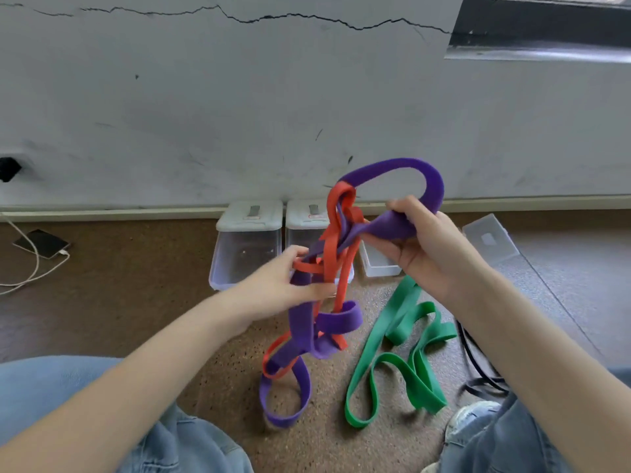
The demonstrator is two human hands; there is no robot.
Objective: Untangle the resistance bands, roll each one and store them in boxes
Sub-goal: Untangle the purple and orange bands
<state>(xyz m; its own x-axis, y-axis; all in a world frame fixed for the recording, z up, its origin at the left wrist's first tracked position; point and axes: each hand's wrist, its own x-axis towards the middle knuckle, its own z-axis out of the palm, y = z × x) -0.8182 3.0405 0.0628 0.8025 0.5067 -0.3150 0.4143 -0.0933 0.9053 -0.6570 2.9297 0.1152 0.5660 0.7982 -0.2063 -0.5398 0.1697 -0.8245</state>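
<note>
Up off the floor, my right hand (423, 247) gripped the purple band (392, 227), my left hand (283, 285) pinched the orange band (333, 250) tangled through it; the green band (406, 353) lay on the carpet.

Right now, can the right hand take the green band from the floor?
Probably not yet. The right hand grips the purple band, tangled with the red band. The green band lies free on the floor below it, nothing covering it, so reaching is easy after letting go.
</note>
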